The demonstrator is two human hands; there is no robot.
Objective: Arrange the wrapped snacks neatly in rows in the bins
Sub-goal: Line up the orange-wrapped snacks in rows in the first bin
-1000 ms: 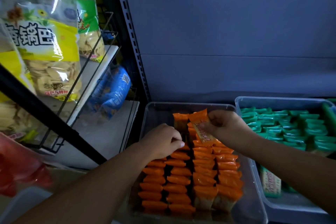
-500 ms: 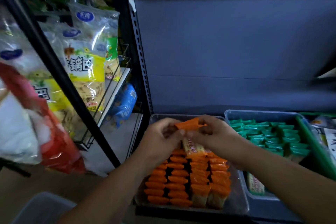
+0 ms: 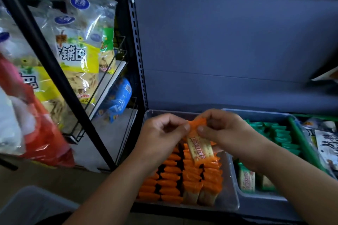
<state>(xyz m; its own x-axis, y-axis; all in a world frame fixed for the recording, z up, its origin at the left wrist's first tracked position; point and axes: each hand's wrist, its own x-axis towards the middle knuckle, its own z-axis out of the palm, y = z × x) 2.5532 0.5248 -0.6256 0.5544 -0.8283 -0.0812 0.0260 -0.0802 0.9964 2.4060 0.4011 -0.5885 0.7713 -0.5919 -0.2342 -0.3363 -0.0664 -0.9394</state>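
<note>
Left hand [image 3: 161,134] and right hand [image 3: 225,130] meet, each grip pinched.

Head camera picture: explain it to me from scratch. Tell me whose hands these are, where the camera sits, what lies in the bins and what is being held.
There is no machine here. A person wears one camera on the head, looking forward and down, so the two arms coming in from below are that person's own. The left hand and the right hand both pinch the top end of one orange-wrapped snack with their fingers, holding it above a clear bin. In that bin, more orange snacks are packed in rows. Beside it on the right, a grey bin holds green snacks. Far left are big snack bags. The job is lining the snacks up neatly in the bins.
</note>
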